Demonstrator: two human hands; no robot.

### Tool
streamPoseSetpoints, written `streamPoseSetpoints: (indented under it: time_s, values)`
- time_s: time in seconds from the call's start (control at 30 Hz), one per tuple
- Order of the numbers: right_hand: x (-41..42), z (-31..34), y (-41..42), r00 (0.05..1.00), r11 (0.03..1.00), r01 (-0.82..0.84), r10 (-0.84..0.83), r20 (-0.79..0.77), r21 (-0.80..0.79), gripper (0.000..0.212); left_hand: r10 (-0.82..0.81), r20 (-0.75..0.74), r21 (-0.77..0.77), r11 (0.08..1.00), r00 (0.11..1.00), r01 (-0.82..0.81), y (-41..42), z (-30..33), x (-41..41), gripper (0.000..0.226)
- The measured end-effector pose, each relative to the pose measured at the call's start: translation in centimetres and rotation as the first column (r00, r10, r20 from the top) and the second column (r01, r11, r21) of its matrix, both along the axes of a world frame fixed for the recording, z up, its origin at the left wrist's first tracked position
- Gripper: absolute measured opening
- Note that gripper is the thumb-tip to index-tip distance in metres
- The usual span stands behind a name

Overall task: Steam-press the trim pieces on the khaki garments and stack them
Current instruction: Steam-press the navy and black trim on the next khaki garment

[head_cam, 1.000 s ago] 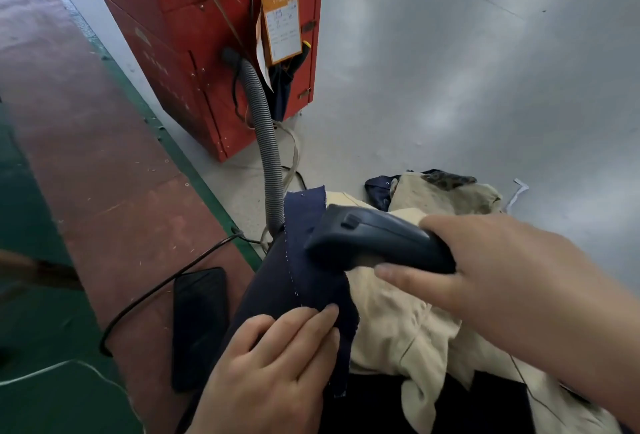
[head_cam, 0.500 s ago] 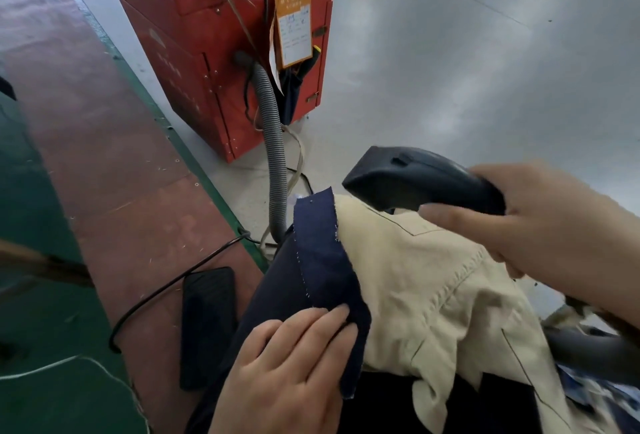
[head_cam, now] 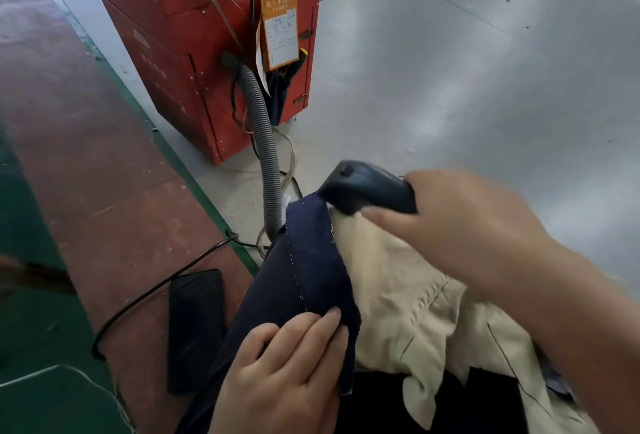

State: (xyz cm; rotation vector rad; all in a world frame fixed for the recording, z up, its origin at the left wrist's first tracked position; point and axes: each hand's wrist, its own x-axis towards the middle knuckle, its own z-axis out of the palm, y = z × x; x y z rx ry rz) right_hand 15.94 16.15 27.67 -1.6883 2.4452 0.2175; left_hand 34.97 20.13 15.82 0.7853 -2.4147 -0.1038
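- The navy trim (head_cam: 317, 260) lies in the lower middle of the frame, a long strip whose axis runs from the upper end near frame centre down to the lower end at the bottom middle, along the left edge of the khaki garment (head_cam: 408, 298).
- The left hand (head_cam: 280, 374) rests on the trim's lower end, fingers straight and together, pressing the cloth flat.
- The iron (head_cam: 367, 191) sits at the trim's upper end, its nose touching or just above the cloth; blur hides which.
- The right hand (head_cam: 464, 225) is curled round the iron's handle, right of centre.
- So the trim runs from the iron down toward the left fingers; a pass along it would likely head at them.
- Outward: a grey hose (head_cam: 265, 149) climbs to a red cabinet (head_cam: 207, 62) at the upper left.
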Motion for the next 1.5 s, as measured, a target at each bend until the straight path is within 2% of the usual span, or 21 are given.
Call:
streamPoseSetpoints:
  time_s: [0.13,0.2,0.33,0.4,0.47,0.53,0.67,0.8,0.93,1.1,1.2,1.3,1.4,1.5]
  values:
    - [-1.8,-1.8,-3.3,0.994,0.995,0.069,-0.074,0.082,0.066,0.043,0.002,0.007,0.036,0.999,1.000,-0.002,0.0,0.1,0.1,0.029]
    - [-2.3,-0.9,-2.2,0.987,0.995,0.091,-0.095,0.127,0.038,0.045,0.005,0.009,0.039,0.999,1.000,-0.005,-0.1,0.2,0.2,0.029]
    - [-1.2,3.0,3.3,0.981,0.997,-0.002,0.017,0.194,-0.079,0.067,0.013,0.026,0.056,0.998,1.000,-0.015,0.1,0.1,0.3,0.029]
    - [0.2,4.2,5.3,0.988,0.995,-0.101,0.098,0.116,0.019,0.082,0.027,0.038,0.060,0.998,0.999,-0.029,0.3,0.2,0.1,0.029]
    - [1.4,4.0,6.1,0.991,0.978,-0.131,0.126,0.043,0.163,0.074,0.027,0.044,0.030,0.999,0.999,-0.028,0.4,0.1,0.0,0.029]
    - [1.8,2.9,5.7,0.993,0.967,-0.113,0.113,0.014,0.229,0.057,0.022,0.043,-0.016,1.000,0.999,-0.022,0.5,0.0,0.1,0.030]
    - [1.0,1.6,3.5,1.000,0.992,-0.031,0.031,0.005,0.119,0.050,0.036,0.000,-0.039,0.999,0.999,-0.036,0.5,-0.2,-0.2,0.028]
    - [-0.6,0.0,0.0,0.994,0.999,0.032,-0.032,0.106,-0.001,0.044,0.012,0.016,-0.052,0.999,1.000,-0.011,0.4,-0.5,0.0,0.028]
    - [-1.9,-1.0,-3.2,0.973,0.990,0.119,-0.132,0.187,0.080,0.044,0.040,0.001,-0.002,0.999,0.999,-0.040,0.5,-0.5,-0.1,0.032]
    - [-3.2,2.1,1.1,0.928,0.993,0.109,-0.118,0.352,0.046,0.050,0.045,-0.017,0.014,0.999,0.999,-0.045,0.5,-0.7,0.0,0.031]
    - [-1.7,3.9,4.7,0.968,0.987,0.027,-0.065,0.241,0.157,0.063,0.021,0.017,-0.004,1.000,1.000,-0.021,0.3,-0.5,-0.1,0.031]
    - [0.2,3.9,5.8,0.996,0.970,-0.005,-0.017,0.088,0.244,0.057,0.014,0.065,-0.021,1.000,0.998,-0.013,0.1,-0.2,-0.4,0.037]
    - [0.8,3.0,4.7,0.997,0.972,0.013,-0.029,0.065,0.236,0.051,0.024,0.061,-0.027,0.999,0.998,-0.022,0.1,-0.1,-0.7,0.042]
    - [0.5,2.3,2.5,0.994,0.987,0.039,-0.054,0.093,0.159,0.047,0.028,0.024,-0.047,0.999,0.999,-0.027,0.1,-0.4,-0.9,0.041]
